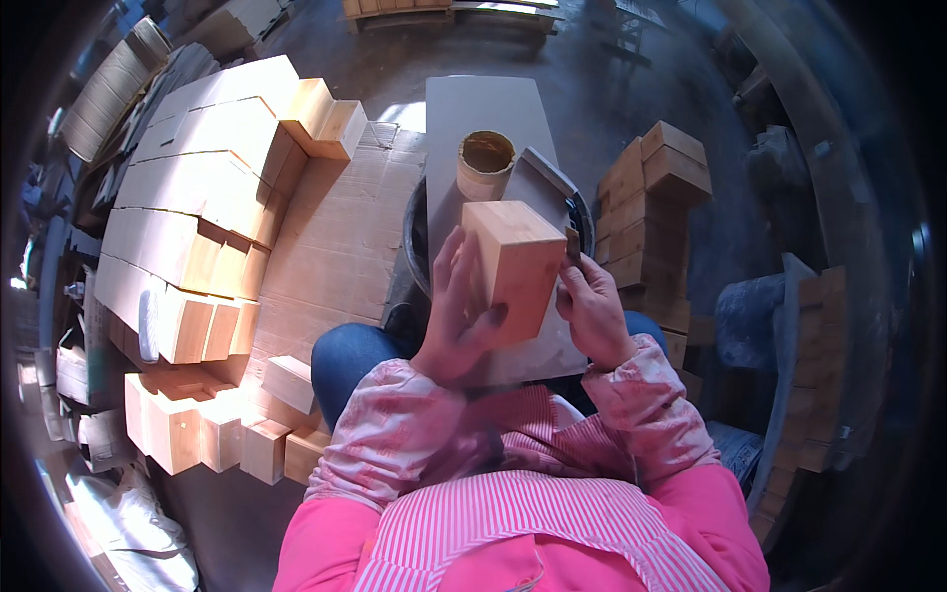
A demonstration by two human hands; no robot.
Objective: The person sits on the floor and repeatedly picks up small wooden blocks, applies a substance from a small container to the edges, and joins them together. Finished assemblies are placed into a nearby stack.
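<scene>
In front of me a pale wooden box (528, 271) is held tilted above a long board. My left hand (456, 321) grips it along its left side, thumb across the near face. My right hand (597, 314) pinches a small flat scraper (573, 245), its blade upright at the box's right edge; the handle is mostly hidden in the fingers. Just beyond the box stands a round tub (483, 183) with brownish material inside and smeared on its rim. The board (483, 104) runs away from me over a dark round container (418, 237).
Stacked wooden boxes (187, 212) fill the left, beside flattened cardboard (326, 237). More boxes (192, 419) stand near my left knee. At the right is another box stack (646, 217). A grey strip (548, 170) lies by the tub. Pallets (454, 15) are at the far end.
</scene>
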